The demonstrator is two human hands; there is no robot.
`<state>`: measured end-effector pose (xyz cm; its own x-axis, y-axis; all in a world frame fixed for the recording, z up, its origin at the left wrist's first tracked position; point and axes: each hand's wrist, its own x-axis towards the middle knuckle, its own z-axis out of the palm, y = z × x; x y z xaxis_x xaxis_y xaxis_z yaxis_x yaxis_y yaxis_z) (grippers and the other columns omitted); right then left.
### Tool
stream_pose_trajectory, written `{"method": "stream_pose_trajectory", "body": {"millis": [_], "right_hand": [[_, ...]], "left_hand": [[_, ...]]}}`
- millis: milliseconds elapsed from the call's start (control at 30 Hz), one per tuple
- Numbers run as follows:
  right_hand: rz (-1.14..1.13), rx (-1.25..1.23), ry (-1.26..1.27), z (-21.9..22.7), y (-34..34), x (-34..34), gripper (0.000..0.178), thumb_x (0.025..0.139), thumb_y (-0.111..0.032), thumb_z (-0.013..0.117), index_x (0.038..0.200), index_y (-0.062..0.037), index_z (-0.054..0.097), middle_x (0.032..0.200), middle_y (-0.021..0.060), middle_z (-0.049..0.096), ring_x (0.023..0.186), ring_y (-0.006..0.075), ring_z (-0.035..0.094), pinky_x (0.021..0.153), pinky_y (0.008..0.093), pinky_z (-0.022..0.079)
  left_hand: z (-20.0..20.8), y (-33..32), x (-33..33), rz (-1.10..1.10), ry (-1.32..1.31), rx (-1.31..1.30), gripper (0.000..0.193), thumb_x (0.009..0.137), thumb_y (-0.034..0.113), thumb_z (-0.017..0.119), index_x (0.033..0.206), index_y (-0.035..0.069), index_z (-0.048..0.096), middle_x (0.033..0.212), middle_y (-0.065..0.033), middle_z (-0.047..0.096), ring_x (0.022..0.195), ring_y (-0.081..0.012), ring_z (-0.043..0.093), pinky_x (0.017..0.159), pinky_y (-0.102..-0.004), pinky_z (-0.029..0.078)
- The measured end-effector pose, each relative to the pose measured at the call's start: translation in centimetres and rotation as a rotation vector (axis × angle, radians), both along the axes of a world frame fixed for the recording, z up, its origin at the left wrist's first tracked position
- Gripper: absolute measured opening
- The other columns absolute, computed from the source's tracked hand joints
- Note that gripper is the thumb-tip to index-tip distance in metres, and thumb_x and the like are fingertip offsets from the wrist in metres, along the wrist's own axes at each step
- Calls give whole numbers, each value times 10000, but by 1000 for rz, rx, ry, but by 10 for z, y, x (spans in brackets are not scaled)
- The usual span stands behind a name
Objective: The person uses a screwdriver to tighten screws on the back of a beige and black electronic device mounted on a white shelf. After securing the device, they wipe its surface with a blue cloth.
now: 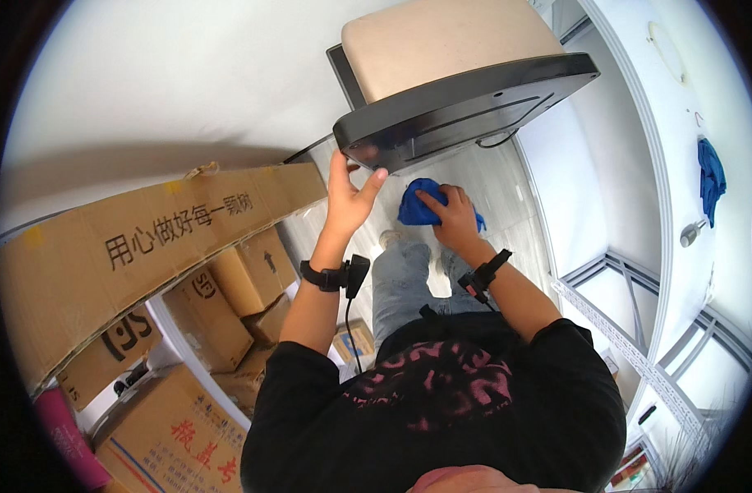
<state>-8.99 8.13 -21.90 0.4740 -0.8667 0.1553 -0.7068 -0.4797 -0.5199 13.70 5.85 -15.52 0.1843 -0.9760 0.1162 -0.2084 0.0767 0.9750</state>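
In front of me a dark, glossy panel point(466, 103) with rounded corners stands tilted, a beige box-shaped body point(450, 45) above and behind it. I cannot tell what kind of appliance it is. My left hand point(349, 197) grips the panel's lower left corner, thumb on the near side and fingers partly hidden behind. Below the panel and apart from it, my right hand point(455, 218) holds a bunched blue cloth point(417, 204), fingers curled over it. Each wrist wears a black strap with a small device.
A long cardboard carton point(179, 218) lies on a shelf at my left, with several cardboard boxes point(207, 316) beneath. A black cord point(499, 140) hangs under the panel. White door point(680, 205) at right, with a round knob point(693, 234) and a hanging blue cloth point(710, 181). Metal racking point(614, 345) stands lower right.
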Motion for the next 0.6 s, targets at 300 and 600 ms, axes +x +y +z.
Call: {"method": "stream_pose_trajectory", "body": {"millis": [300, 600], "right_hand": [[42, -265, -349, -80, -31, 10, 711, 560, -74, 669, 1253, -224, 621, 1105, 144, 481, 989, 368, 512, 852, 466, 472], [16, -538, -447, -133, -65, -13, 758, 523, -29, 676, 1259, -201, 623, 1114, 157, 489, 942, 365, 529, 763, 411, 490]], "left_hand": [[-131, -4, -3, 116, -407, -296, 358, 812, 213, 739, 1074, 20, 589, 1128, -157, 580, 1095, -351, 511, 974, -435, 374], [-200, -28, -10, 258, -277, -636, 489, 911, 321, 638, 1219, -38, 515, 1079, -66, 498, 913, -125, 498, 816, -237, 405]]}}
